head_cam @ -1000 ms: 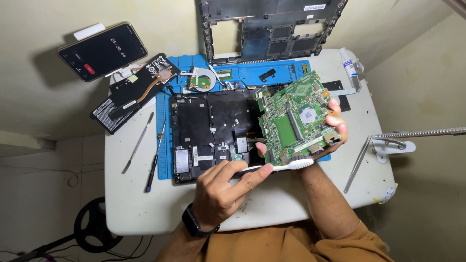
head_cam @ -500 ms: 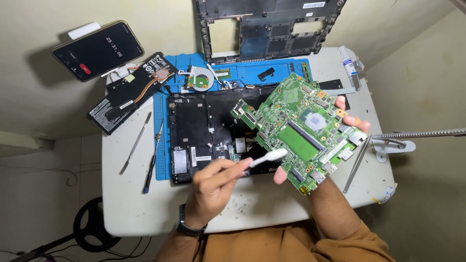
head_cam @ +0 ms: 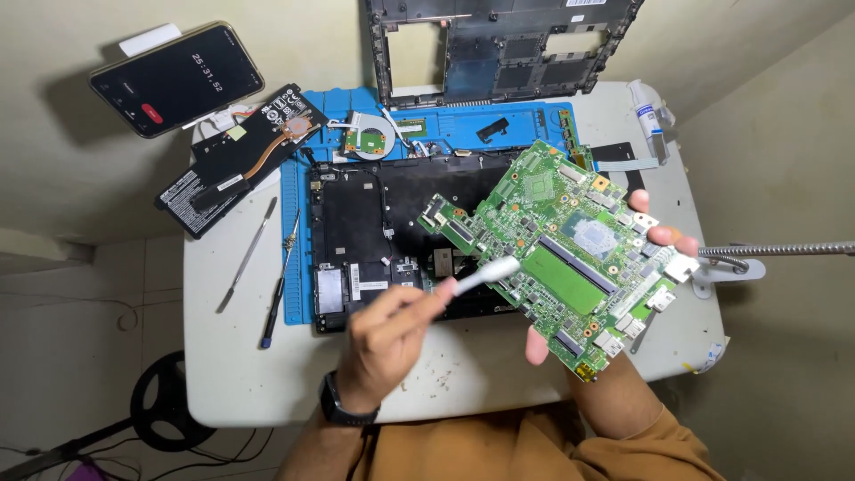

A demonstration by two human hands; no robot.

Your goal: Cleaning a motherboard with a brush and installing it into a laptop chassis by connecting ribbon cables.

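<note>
Motherboard (head_cam: 570, 258) — right hand (head_cam: 663, 236) grips it, mostly hidden | left hand (head_cam: 387, 338) fingers closed on toothbrush (head_cam: 476, 278)

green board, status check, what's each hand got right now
Left hand grips white brush, head at the board's edge. Right hand holds green circuit board tilted above the open laptop base. Nothing between brush and board.

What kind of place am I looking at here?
Probably a small electronics repair bench. A green circuit board is held up over an opened laptop base, which lies on a blue work mat, with a screwdriver and a metal pry tool beside it.
</note>
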